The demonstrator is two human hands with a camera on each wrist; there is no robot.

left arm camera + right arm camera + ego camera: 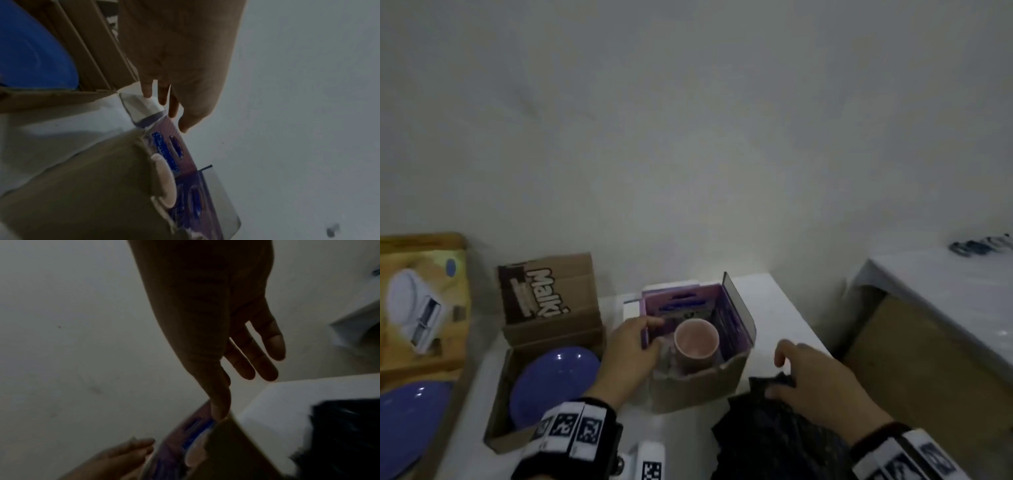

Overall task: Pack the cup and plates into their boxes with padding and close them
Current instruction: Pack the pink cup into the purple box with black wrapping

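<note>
A pink cup (697,339) stands upright inside a small open cardboard box (698,387) with purple inner flaps. My left hand (654,334) is at the box's left side, fingers straight and touching its left flap (144,104); the cup's rim (164,178) shows just past that flap. My right hand (791,370) hovers to the right of the box with straight, spread fingers (267,366), holding nothing. Black padding material (774,435) lies under and in front of it. One blue plate (554,380) sits in an open brown box (496,435), another blue plate (407,421) at far left.
A yellow printed box (421,308) stands at the far left against the wall. The brown box's raised lid (548,291) leans toward the wall. The white table (784,308) ends just right of the cup box; a second covered surface (945,301) stands further right.
</note>
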